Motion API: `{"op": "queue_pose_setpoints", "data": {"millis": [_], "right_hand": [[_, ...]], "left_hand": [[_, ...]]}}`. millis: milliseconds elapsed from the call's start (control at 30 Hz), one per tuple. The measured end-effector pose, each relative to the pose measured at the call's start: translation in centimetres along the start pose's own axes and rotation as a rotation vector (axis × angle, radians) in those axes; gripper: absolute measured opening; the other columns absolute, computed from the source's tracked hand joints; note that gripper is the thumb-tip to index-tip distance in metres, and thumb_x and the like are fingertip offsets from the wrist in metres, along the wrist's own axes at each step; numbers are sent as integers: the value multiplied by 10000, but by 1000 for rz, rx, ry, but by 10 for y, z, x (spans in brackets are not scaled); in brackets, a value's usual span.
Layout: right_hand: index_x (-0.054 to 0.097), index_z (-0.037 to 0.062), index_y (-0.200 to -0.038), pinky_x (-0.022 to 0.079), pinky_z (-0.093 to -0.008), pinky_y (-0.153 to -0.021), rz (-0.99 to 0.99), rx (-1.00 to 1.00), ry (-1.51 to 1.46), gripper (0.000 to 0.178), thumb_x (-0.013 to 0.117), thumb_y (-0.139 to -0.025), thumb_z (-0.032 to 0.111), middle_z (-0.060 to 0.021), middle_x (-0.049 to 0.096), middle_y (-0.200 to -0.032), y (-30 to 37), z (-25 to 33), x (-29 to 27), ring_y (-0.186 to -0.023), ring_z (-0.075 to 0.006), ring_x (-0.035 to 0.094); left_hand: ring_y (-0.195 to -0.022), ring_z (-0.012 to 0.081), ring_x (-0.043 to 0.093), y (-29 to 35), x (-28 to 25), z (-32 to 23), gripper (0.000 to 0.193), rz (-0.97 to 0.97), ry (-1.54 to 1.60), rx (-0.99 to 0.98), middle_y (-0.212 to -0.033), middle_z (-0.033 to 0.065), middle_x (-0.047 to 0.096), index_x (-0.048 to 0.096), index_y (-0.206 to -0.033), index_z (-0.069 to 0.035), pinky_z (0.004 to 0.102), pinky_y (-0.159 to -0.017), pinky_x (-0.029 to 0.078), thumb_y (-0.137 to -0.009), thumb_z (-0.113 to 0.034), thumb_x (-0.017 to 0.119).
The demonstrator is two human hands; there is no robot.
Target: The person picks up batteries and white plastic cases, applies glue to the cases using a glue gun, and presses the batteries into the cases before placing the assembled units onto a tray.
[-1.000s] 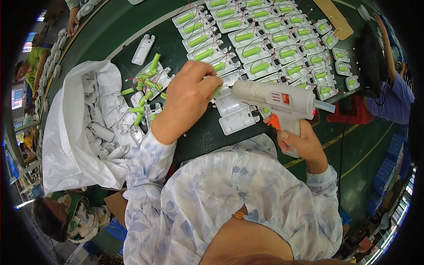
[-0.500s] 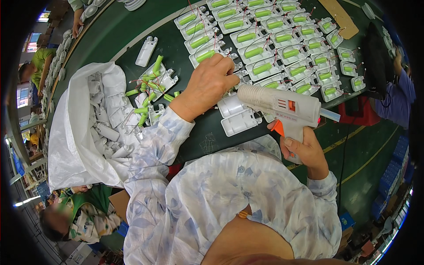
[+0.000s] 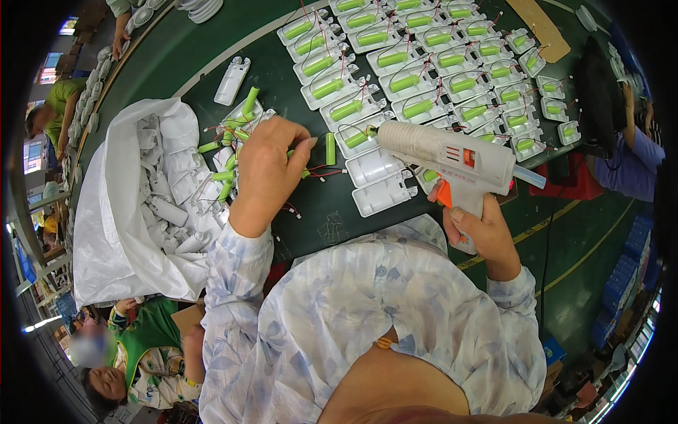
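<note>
My right hand (image 3: pixel 484 237) grips a white hot glue gun (image 3: pixel 452 157) with an orange trigger and a glue stick out of its back. The nozzle points left, by the end of a green battery cell (image 3: pixel 358 139) lying in a white plastic housing. My left hand (image 3: pixel 272 166) hovers over the loose wired cells (image 3: pixel 247 106), its thumb and fingers drawn together; whatever they may pinch is hidden. Just right of its fingertips a single green cell (image 3: pixel 330 148) lies on the dark table. Two bare white housings (image 3: pixel 383 196) lie below the nozzle.
Rows of white housings with green cells (image 3: pixel 405 83) and thin wires cover the far table. A white sack (image 3: pixel 116 233) of white plastic parts stands at left. A lone white housing (image 3: pixel 232 81) lies behind the loose cells. Other people (image 3: pixel 152 346) are at the sides.
My left hand has moved left from the housing near the nozzle to the loose cells, uncovering a cell seated in a housing. The glue gun has barely shifted.
</note>
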State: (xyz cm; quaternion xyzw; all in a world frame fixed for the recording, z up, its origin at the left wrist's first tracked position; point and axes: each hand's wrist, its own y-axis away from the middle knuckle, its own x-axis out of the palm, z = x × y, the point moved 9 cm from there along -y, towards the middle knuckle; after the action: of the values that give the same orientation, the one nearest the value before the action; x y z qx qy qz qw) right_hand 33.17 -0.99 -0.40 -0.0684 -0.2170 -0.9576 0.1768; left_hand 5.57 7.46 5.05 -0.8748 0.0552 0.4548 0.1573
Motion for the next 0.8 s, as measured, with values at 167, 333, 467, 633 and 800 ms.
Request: {"op": "queue_pose_setpoints", "data": {"millis": [167,333,467,633,800], "right_hand": [[484,-25,-1226,413,-245,-523,7,-50,-85,318,550,-932,76,-88,599,-1093,-4,10,7,-603,-99,516],[508,-19,-1188,404,-246,-519,2,-40,-55,288,559,-928,93,-72,596,-996,2,11,8,-591,-93,507],[539,-7,-1118,387,-240,-514,0,1,-42,236,573,-928,129,-31,560,-791,8,4,4,-575,-83,497],[508,-27,-1156,393,-239,-505,32,20,-2,310,580,-920,162,-67,560,-897,7,-2,1,-568,-91,503],[518,-46,-1228,404,-234,-519,37,-33,-51,396,585,-899,165,-99,631,-971,6,9,5,-572,-93,519]], "left_hand": [[-750,293,600,10,16,-8,137,-58,-113,48,-770,107,615,661,-828,-26,387,-657,469,-736,-64,755],[-759,279,609,7,29,-11,282,-9,-217,2,-794,85,650,653,-948,-34,393,-655,477,-703,-101,775],[-769,262,597,7,38,-1,319,17,-136,-86,-764,55,636,643,-987,-61,404,-663,433,-712,-161,770],[-690,258,629,9,36,8,188,20,-81,-117,-682,60,652,693,-903,-57,415,-637,458,-746,-146,750],[-590,236,635,17,27,39,141,37,318,-366,-655,92,657,727,-869,-22,328,-574,489,-815,-152,739]]}}
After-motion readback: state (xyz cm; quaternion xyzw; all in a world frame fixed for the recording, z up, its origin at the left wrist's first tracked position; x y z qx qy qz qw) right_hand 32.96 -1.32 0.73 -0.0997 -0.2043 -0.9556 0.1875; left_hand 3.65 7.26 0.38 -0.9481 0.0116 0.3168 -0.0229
